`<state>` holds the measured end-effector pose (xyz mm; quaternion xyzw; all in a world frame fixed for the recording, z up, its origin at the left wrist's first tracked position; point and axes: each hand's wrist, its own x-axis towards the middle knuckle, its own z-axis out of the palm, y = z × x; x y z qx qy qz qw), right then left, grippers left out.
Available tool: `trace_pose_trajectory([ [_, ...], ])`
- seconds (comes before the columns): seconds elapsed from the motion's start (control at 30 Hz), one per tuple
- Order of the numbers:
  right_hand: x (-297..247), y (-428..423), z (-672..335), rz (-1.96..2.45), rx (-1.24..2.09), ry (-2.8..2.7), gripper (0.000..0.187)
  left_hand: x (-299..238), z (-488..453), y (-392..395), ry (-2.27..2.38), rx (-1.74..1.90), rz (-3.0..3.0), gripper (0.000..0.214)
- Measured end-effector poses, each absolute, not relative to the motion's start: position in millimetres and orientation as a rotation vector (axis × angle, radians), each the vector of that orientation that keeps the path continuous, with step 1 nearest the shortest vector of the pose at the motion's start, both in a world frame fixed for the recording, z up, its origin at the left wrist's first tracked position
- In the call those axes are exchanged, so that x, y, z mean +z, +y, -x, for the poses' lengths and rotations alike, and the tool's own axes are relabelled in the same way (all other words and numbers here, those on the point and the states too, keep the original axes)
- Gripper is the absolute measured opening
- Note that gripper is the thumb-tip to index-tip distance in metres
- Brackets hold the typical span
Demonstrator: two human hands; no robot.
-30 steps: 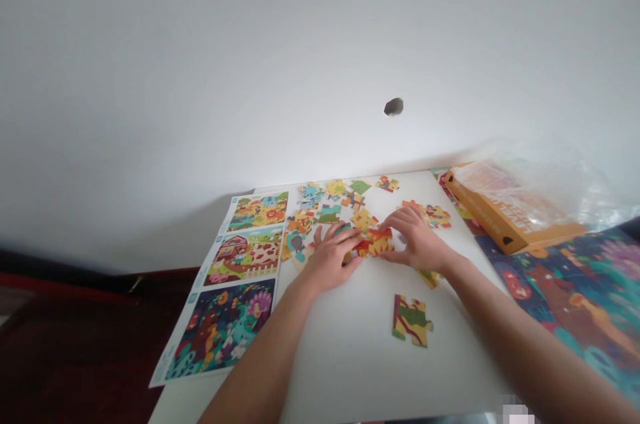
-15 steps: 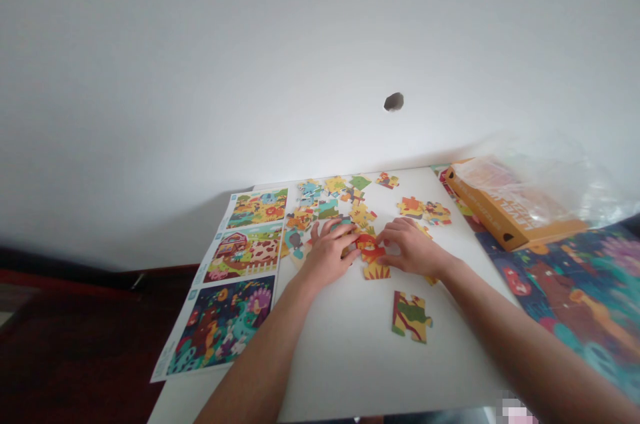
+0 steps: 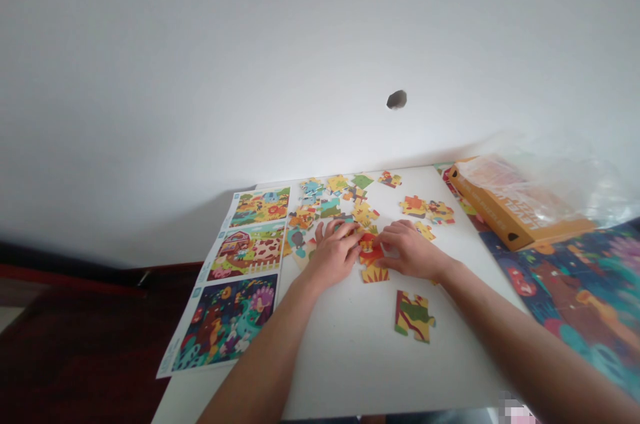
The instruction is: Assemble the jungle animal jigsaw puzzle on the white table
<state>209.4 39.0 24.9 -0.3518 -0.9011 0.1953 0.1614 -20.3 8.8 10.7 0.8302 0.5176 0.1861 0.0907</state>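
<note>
Both of my hands rest on a white table (image 3: 350, 357) around a red and orange puzzle piece (image 3: 373, 257). My left hand (image 3: 334, 252) lies on the piece's left side with fingers curled and pressed down on it. My right hand (image 3: 410, 249) holds the piece's right side, fingers bent against it. A joined green and yellow puzzle section (image 3: 414, 316) lies nearer to me, apart from both hands. Several loose coloured pieces (image 3: 330, 201) are scattered behind my hands, and a small joined pair (image 3: 427, 209) lies to the right.
A reference sheet (image 3: 235, 277) with three printed pictures lies along the table's left edge. An orange box (image 3: 505, 207) under a clear plastic bag (image 3: 545, 184) sits at the right. A large dark finished puzzle (image 3: 575, 291) covers the near right. A white wall stands behind.
Both hands drew the red and orange piece slightly nearer and closed in on it. The view shifted a little to the right.
</note>
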Motion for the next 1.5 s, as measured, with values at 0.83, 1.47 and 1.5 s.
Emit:
trace_pose_trajectory([
  [0.83, 21.8, 39.6, -209.4, 0.925, 0.524, -2.539, 0.010, 18.0, 22.5, 6.3, 1.368, 0.637, -2.519, 0.028],
  [1.47, 45.3, 31.2, -209.9, 1.176, 0.613, -2.648, 0.021, 17.0, 32.5, 7.6, 1.480, 0.406, -2.434, 0.057],
  [1.5, 50.2, 28.1, -210.1, 1.203, 0.655, -2.719, 0.026, 17.0, 31.8, 7.7, 1.491, 0.418, -2.433, 0.057],
])
